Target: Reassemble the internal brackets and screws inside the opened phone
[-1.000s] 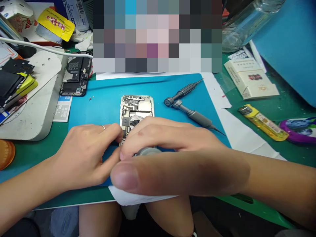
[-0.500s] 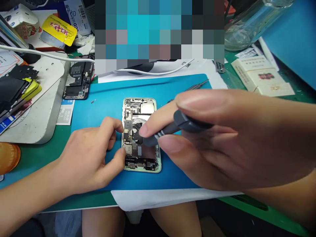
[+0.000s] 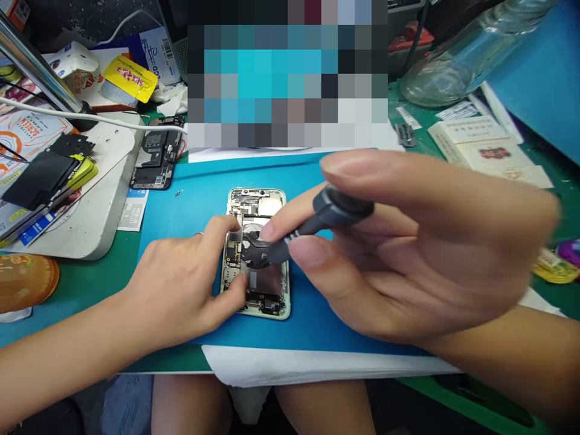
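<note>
An opened phone (image 3: 267,281) with a pale green frame lies on the blue mat (image 3: 181,241), its circuit board, black patch and lower parts exposed. My left hand (image 3: 181,287) holds it from the left, index fingertip on the board and thumb lower down, curled and apart from each other. In my right hand (image 3: 426,254) is a dark grey screwdriver (image 3: 303,229), pinched between thumb and fingers, with its wide cap end under the raised finger. It slants down to the left over the phone's middle. Its tip is hidden, so contact cannot be told.
A second phone part (image 3: 156,154) with a battery lies at the mat's upper left, near tiny screws (image 3: 180,193). A white device (image 3: 106,199) bears black parts. An orange-lidded jar (image 3: 27,281) stands left; a glass bottle (image 3: 444,66) and a white box (image 3: 480,145) stand right.
My left fingers have moved from the phone's left edge further over its board. The phone has tilted slightly. The screwdriver stays in my right hand, and the view has shifted a little.
</note>
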Demonstrator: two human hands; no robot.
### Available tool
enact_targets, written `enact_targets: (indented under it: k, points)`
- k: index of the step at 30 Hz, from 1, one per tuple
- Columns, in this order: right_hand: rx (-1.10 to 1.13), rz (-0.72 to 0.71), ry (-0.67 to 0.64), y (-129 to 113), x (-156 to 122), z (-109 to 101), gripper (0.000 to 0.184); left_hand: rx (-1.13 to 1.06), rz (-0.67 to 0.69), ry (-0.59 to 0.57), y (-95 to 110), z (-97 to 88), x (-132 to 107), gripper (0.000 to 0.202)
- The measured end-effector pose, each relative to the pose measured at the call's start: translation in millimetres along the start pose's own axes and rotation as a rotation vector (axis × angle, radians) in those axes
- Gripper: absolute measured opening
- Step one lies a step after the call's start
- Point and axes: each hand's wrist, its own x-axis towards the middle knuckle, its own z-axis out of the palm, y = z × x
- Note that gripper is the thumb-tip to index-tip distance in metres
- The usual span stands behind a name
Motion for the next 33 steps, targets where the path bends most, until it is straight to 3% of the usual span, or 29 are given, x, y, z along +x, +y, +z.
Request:
enact_targets:
  k: [3, 8, 15, 19, 25, 28, 33]
  points:
    - [0.095, -0.145, 0.026, 4, 0, 5, 0.062, 0.011, -0.091, -0.059, 6, -2.8, 2, 0.033]
    - [0.214, -0.246, 0.087, 14, -1, 12, 0.067, -0.02, -0.234, -0.102, 16, -5.4, 2, 0.039]
    - [0.194, -0.156, 0.101, 14, 4, 8, 0.045, -0.031, -0.334, -0.038, 24, -3.8, -6, 0.043]
    - [0.074, -0.148, 0.127, 12, 6, 5, 0.043, -0.058, -0.398, 0.062, 40, 2.5, -28, 0.048]
    - [-0.04, -0.163, 0.282, 18, 11, 3, 0.041, 0.021, -0.514, 0.344, 77, 37.0, -68, 0.078]
    - [-0.008, -0.192, 0.309, 22, 14, 3, 0.039, 0.04, -0.512, 0.38, 86, 44.9, -66, 0.088]
    - [0.011, -0.215, 0.364, 28, 18, 0, 0.037, 0.038, -0.539, 0.396, 90, 41.8, -51, 0.072]
